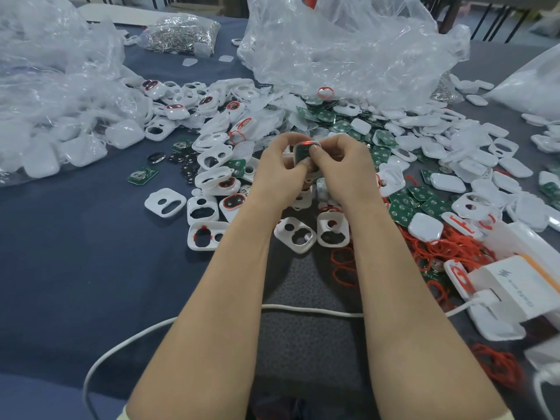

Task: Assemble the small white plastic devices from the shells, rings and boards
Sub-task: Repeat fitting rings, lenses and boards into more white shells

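Plainly, your left hand (277,171) and right hand (344,168) both gripped one shell (294,156) — pressing unevenly could have squeezed its ring (306,144) loose or tilted the board (302,153).

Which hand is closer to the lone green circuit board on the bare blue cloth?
Left. The left hand is to the right of the green circuit board; the right hand lies farther right.

Spreading dark blue as a table (75,253), bearing heaps of white shells (212,159), green boards (403,207) and red rings (448,253); also carrying crumpled clear bags (348,50) (one packed with metal bits (181,33)), a white cable (121,341), a white box (515,286).
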